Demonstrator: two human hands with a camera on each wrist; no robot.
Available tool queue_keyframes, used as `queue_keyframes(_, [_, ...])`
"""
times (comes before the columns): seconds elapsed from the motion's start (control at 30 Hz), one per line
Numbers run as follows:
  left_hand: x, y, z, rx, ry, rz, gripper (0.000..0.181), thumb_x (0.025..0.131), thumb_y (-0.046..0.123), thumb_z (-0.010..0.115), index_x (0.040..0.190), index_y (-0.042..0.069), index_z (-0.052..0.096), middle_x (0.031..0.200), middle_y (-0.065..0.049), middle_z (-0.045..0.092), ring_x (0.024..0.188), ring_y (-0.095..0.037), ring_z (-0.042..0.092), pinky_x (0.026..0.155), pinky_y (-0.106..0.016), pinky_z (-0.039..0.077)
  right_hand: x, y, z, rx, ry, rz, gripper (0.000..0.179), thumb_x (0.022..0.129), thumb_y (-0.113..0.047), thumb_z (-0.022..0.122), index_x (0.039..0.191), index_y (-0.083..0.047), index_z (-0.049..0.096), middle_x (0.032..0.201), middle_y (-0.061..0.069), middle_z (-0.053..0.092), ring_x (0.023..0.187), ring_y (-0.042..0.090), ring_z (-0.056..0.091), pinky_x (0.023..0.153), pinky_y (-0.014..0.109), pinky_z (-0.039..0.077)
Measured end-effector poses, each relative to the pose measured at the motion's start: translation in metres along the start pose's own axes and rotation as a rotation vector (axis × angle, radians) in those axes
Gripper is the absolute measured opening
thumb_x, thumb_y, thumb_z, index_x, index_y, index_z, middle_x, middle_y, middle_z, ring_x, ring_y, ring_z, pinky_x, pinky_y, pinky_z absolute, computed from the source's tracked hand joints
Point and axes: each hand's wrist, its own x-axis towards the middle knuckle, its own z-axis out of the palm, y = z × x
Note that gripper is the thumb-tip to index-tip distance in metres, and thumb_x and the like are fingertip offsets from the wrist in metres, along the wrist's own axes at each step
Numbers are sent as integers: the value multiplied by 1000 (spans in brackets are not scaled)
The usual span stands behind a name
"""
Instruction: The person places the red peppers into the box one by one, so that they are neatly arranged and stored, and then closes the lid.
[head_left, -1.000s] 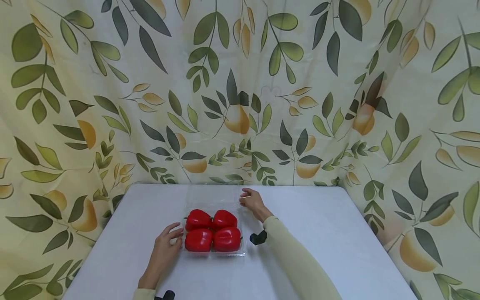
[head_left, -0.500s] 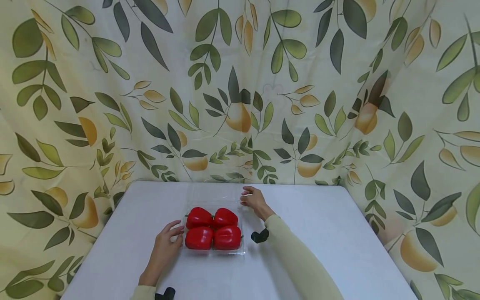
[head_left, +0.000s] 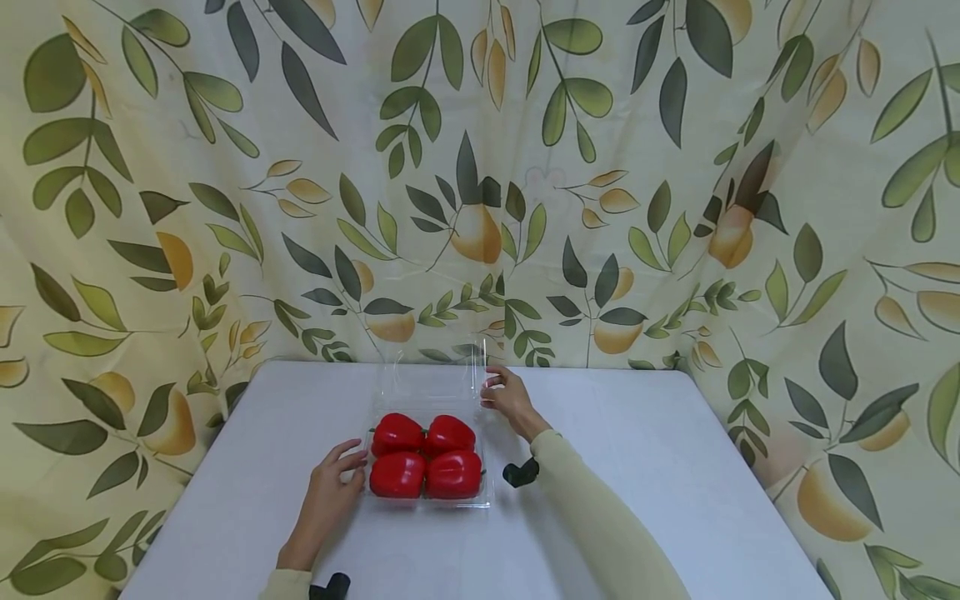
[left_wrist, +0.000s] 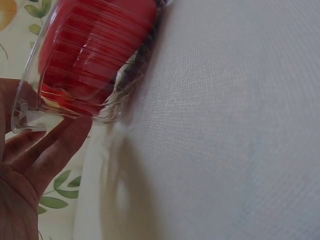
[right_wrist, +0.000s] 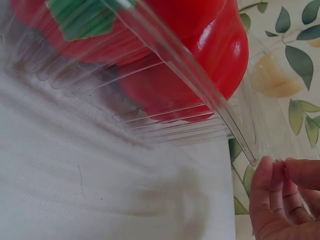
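A clear plastic clamshell container (head_left: 486,502) on the table holds several red bell peppers (head_left: 454,475). Its see-through lid (head_left: 431,382) stands partly raised at the back, hinged to the tray. My left hand (head_left: 333,487) is at the left side of the tray; in the left wrist view its fingers (left_wrist: 62,147) lie under the rim against the ribbed wall, with another digit above the rim. At the back right my right hand (head_left: 512,402) pinches the lid's edge between thumb and fingers, as the right wrist view shows. A green stem (right_wrist: 82,22) shows through the plastic.
White cloth covers the table (head_left: 630,467). Right behind its far edge hangs a leaf-and-fruit patterned curtain (head_left: 517,192), which also closes in both sides. A dark wrist device (head_left: 521,473) is strapped at each sleeve.
The lid has swung upward from lying low behind the tray, its far edge now rising above the table's back edge. My right hand stays at its edge; my left hand and the peppers hardly moved.
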Motion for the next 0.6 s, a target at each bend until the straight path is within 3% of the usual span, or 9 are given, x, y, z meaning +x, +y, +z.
queue_keyframes(0.6, [2, 2, 0, 1, 2, 6, 30, 89, 5, 65, 119, 2, 69, 128, -14, 65, 103, -29, 71, 73, -25, 61, -3, 0, -2, 67, 0, -10, 44, 90, 8, 57, 132, 0, 50, 97, 11, 56, 79, 19, 64, 79, 36, 62])
